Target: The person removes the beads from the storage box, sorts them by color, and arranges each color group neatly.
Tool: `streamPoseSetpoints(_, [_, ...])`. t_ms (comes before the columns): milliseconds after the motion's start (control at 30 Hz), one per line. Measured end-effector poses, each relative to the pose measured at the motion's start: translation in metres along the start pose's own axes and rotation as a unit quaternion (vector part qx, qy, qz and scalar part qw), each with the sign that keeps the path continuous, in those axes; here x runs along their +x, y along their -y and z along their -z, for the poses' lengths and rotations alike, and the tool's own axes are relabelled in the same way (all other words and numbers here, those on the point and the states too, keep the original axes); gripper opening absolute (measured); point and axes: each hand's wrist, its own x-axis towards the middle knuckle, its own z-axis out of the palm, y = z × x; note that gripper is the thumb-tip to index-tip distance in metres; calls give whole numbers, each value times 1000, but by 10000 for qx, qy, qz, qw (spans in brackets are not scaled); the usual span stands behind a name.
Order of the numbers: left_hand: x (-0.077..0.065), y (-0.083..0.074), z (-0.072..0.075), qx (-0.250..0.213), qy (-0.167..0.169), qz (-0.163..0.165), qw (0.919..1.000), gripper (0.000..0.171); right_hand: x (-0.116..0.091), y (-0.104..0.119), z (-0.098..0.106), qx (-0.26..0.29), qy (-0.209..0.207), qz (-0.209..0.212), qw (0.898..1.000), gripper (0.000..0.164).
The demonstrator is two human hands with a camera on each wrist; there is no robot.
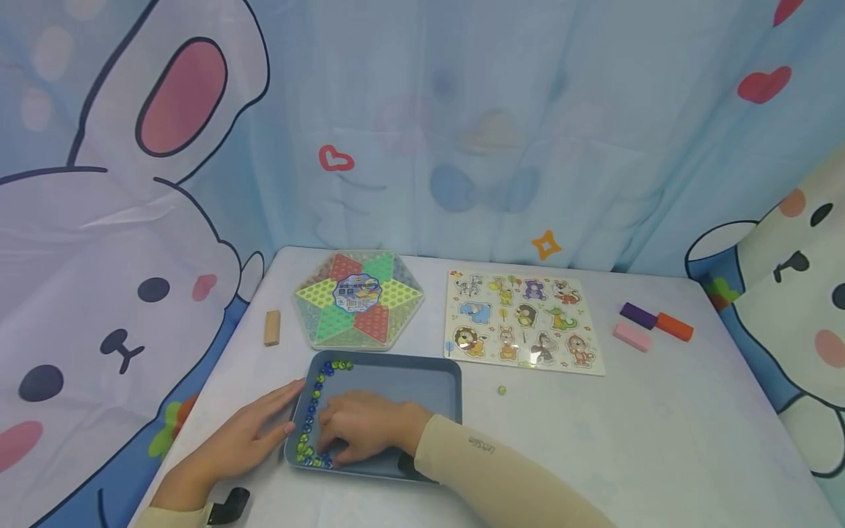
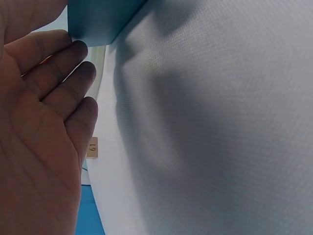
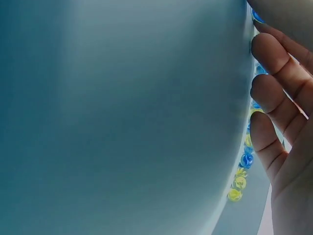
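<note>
A grey-blue rectangular tray (image 1: pixel 412 378) lies on the white-covered table. Blue and yellow-green marbles (image 1: pixel 308 419) line its left side, with short runs along the far and front edges. My right hand (image 1: pixel 363 425) reaches into the tray; its thumb and index finger pinch a blue marble (image 3: pixel 257 15) at the front-left corner. In the right wrist view the other fingers are bent, partly covering the marble row. My left hand (image 1: pixel 247 436) rests against the tray's left wall with extended fingers, and the left wrist view shows its palm holding nothing.
Behind the tray lies a hexagonal Chinese checkers board (image 1: pixel 370 330); an animal puzzle board (image 1: pixel 528 319) lies right of it. A single marble (image 1: pixel 502 390) sits outside the tray. A wooden block (image 1: pixel 272 328) is at left; purple (image 1: pixel 638 315), orange (image 1: pixel 675 327) and pink blocks (image 1: pixel 632 337) lie right.
</note>
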Motion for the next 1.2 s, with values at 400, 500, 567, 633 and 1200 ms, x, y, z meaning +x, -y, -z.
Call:
streamPoseSetpoints(400, [0,-1,0,41,-47,-52,10000,61,-5,-4,-3,206,-198,-198,9994,21])
streamPoseSetpoints(500, [0,0,0,18,14,28,10000,62,-9,-8,-4,288,-260,-316,9987,20])
streamPoseSetpoints(567, [0,0,0,-17,71,99,9999,63,-11,-11,-4,363,-321,-366,9982,18])
streamPoseSetpoints(633, [0,0,1,-44,126,139,9998,63,-14,-14,-5,475,-423,-409,9971,18])
streamPoseSetpoints(1200, [0,-5,3,4,148,135,9998,62,-83,-36,50,924,-1995,-1084,9695,17])
